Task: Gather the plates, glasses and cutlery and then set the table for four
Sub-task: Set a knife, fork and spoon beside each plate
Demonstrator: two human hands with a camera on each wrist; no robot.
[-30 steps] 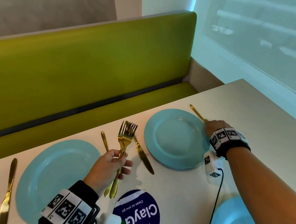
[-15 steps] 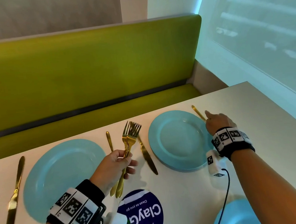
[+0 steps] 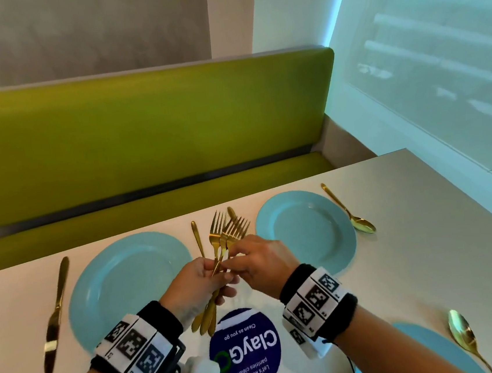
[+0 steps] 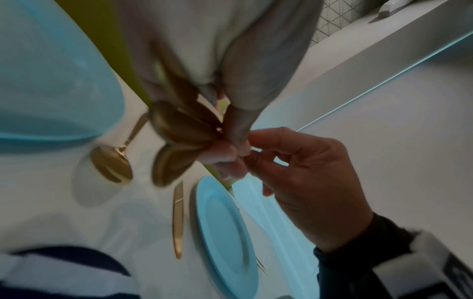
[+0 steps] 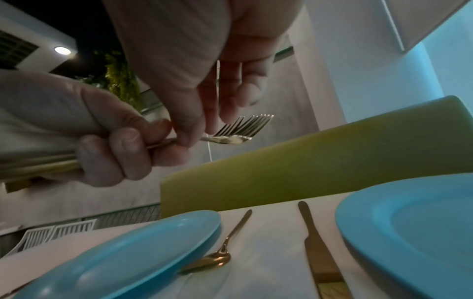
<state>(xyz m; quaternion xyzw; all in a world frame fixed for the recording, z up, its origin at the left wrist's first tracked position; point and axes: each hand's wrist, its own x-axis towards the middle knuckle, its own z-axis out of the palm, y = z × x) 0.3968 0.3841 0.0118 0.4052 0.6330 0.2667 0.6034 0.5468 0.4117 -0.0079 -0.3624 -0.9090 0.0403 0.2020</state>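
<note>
— Where is the light coming from?
— From the right: the window (image 3: 427,70) glows pale cyan and tints the wall and table (image 3: 425,228). The head view is bright and mostly sharp, with straight edges bowing toward the corners.
— And the wrist views?
— Dimmer. In the left wrist view the fork handles (image 4: 179,129) smear with motion blur and the near hand is out of focus. The right wrist view is dark at far left around a ceiling lamp (image 5: 62,50); the tines (image 5: 245,127) stay crisp.

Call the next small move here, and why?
Probably the right hand slides one fork out of the bunch of forks gripped by the left hand: its fingertips pinch a neck, and no fork lies beside the far plates.
</note>
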